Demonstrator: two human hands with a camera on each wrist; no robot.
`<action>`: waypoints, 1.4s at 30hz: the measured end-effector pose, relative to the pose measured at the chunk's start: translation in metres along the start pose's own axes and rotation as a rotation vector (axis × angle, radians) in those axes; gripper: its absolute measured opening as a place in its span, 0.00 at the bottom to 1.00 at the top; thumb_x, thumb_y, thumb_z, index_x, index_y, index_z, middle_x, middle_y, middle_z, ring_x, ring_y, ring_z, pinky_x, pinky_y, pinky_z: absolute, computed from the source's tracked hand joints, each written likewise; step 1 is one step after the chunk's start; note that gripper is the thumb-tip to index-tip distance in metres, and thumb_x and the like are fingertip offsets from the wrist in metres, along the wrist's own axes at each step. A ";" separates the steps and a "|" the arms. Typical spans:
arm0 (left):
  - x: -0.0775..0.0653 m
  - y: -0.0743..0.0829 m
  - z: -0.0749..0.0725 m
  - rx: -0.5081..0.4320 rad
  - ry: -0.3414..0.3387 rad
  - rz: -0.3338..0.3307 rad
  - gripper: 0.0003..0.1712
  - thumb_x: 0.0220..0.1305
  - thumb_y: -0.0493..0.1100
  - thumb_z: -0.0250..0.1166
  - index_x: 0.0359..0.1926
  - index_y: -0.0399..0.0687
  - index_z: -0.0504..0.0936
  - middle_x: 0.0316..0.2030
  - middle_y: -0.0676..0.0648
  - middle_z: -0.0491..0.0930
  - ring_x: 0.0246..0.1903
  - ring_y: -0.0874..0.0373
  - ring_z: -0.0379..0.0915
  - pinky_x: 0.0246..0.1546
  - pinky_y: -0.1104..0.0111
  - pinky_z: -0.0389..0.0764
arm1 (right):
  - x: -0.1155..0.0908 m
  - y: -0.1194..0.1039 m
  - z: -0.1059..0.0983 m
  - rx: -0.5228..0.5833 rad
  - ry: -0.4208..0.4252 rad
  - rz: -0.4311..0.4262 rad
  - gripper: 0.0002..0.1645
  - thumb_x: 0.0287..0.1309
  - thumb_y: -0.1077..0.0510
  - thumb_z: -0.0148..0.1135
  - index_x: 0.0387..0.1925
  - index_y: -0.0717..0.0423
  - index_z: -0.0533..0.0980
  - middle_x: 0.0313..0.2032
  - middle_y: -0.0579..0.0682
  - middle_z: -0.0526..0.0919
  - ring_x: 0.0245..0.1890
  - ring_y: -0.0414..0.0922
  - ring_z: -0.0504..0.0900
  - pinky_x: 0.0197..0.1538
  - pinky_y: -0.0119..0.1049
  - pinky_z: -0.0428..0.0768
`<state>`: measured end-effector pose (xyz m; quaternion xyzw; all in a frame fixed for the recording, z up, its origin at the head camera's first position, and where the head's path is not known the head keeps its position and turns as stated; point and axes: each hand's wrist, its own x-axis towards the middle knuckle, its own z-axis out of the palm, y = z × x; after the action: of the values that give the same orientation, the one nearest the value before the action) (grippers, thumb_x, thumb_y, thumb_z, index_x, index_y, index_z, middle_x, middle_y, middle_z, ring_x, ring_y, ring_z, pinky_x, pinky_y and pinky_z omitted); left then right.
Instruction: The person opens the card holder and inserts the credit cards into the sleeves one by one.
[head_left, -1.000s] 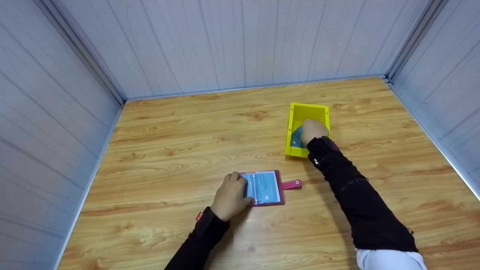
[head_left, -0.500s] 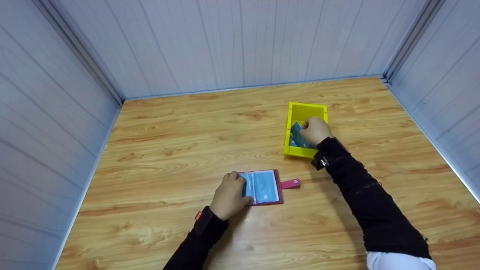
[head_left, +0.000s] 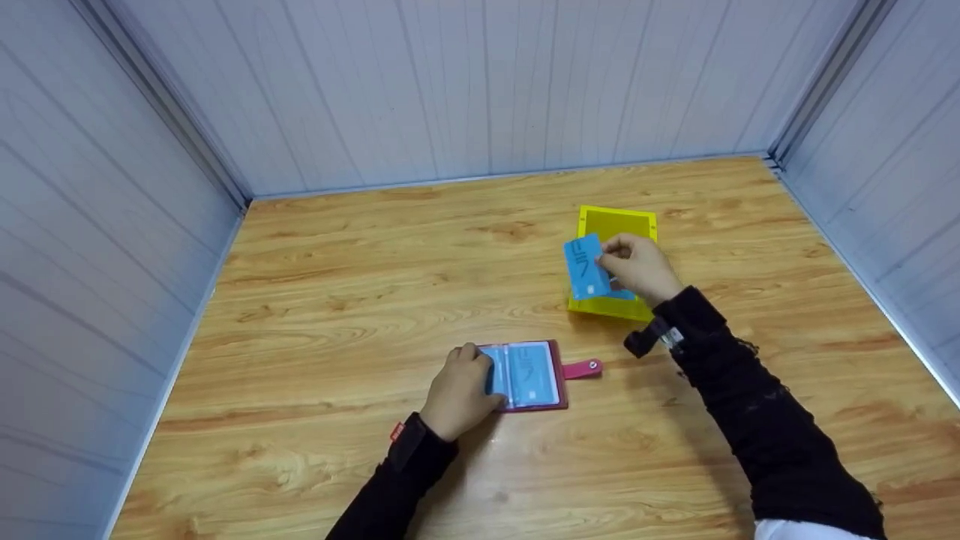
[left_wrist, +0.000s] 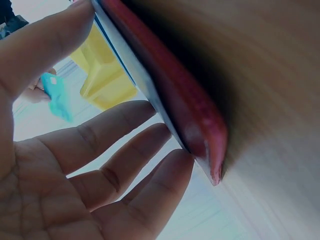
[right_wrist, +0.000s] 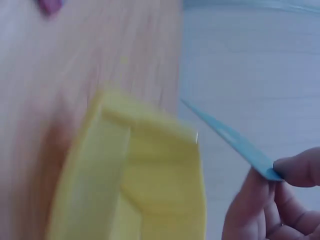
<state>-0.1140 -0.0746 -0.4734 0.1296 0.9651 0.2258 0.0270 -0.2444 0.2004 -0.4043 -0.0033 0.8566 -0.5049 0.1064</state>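
A pink-red card holder point(head_left: 561, 379) lies spread open on the table, blue cards showing in its clear sleeves. My left hand point(head_left: 463, 394) grips its left half, with the thumb on the near side and the fingertips along the edge; in the left wrist view the fingers point(left_wrist: 135, 112) touch the holder's edge. My right hand point(head_left: 641, 266) pinches a blue card point(head_left: 585, 266) between thumb and fingers, over the yellow bin point(head_left: 619, 221). The right wrist view shows that card point(right_wrist: 240, 145) nearly edge-on. More blue shows inside the bin, partly hidden by the hand.
The holder's strap point(head_left: 581, 369) with a snap button points right across the wood-grain table point(head_left: 337, 300). White panel walls point(head_left: 450, 90) enclose the table at the back and both sides.
My right hand has come up out of the yellow bin with a blue card, which now faces upward above the bin's left side. My left hand and the card holder have stayed in place.
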 end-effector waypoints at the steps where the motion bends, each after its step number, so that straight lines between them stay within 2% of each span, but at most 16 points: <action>1: 0.000 0.000 0.000 0.000 0.002 0.001 0.29 0.47 0.47 0.77 0.47 0.34 0.81 0.48 0.39 0.75 0.53 0.43 0.71 0.47 0.53 0.79 | -0.003 0.001 0.002 0.024 -0.038 0.014 0.16 0.69 0.57 0.53 0.52 0.62 0.71 0.42 0.53 0.76 0.37 0.43 0.77 0.40 0.34 0.83; 5: -0.001 0.000 0.000 0.001 0.013 0.011 0.28 0.47 0.47 0.77 0.47 0.35 0.82 0.46 0.39 0.75 0.52 0.43 0.71 0.46 0.54 0.79 | -0.012 0.007 0.015 0.099 -0.153 0.045 0.14 0.69 0.57 0.53 0.51 0.61 0.69 0.40 0.50 0.77 0.36 0.41 0.77 0.40 0.33 0.81; 12: 0.000 0.001 0.001 0.008 0.028 0.021 0.25 0.45 0.47 0.77 0.42 0.36 0.82 0.44 0.41 0.75 0.50 0.44 0.71 0.42 0.55 0.80 | -0.020 0.034 0.040 0.191 -0.298 0.068 0.05 0.70 0.60 0.50 0.43 0.57 0.65 0.27 0.45 0.77 0.25 0.39 0.77 0.33 0.34 0.81; 17: 0.000 0.002 0.002 -0.004 0.005 0.016 0.27 0.46 0.47 0.77 0.45 0.35 0.82 0.45 0.40 0.75 0.52 0.43 0.71 0.45 0.55 0.79 | -0.027 0.053 0.050 0.287 -0.386 0.151 0.05 0.71 0.60 0.48 0.44 0.57 0.63 0.30 0.48 0.75 0.27 0.41 0.77 0.35 0.36 0.83; 20: -0.001 0.003 0.003 -0.008 -0.002 0.016 0.28 0.46 0.47 0.77 0.46 0.35 0.81 0.46 0.40 0.75 0.52 0.44 0.71 0.46 0.55 0.79 | -0.032 0.062 0.052 0.291 -0.375 0.163 0.05 0.71 0.59 0.49 0.44 0.56 0.64 0.29 0.46 0.73 0.27 0.41 0.75 0.33 0.33 0.79; 23: -0.001 0.004 0.002 -0.011 -0.004 0.017 0.28 0.46 0.48 0.77 0.45 0.35 0.81 0.45 0.41 0.75 0.51 0.44 0.71 0.46 0.55 0.78 | -0.035 0.069 0.051 0.282 -0.363 0.151 0.05 0.70 0.59 0.50 0.44 0.55 0.64 0.29 0.45 0.75 0.28 0.39 0.75 0.31 0.32 0.77; 30: -0.002 0.003 0.002 -0.005 0.001 0.021 0.28 0.47 0.48 0.77 0.46 0.36 0.81 0.45 0.41 0.74 0.52 0.44 0.71 0.46 0.55 0.79 | -0.038 0.075 0.048 0.253 -0.361 0.156 0.07 0.70 0.59 0.51 0.44 0.56 0.65 0.29 0.44 0.78 0.30 0.38 0.77 0.33 0.31 0.77; 42: -0.005 0.006 0.002 0.022 0.022 0.032 0.29 0.48 0.47 0.76 0.48 0.33 0.80 0.47 0.40 0.75 0.53 0.43 0.70 0.46 0.55 0.80 | -0.040 0.079 0.051 0.306 -0.365 0.119 0.04 0.69 0.62 0.51 0.41 0.58 0.65 0.27 0.43 0.76 0.28 0.36 0.78 0.33 0.30 0.78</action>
<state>-0.1076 -0.0699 -0.4729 0.1427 0.9656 0.2172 0.0112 -0.1879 0.1993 -0.4898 -0.0278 0.7354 -0.6126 0.2884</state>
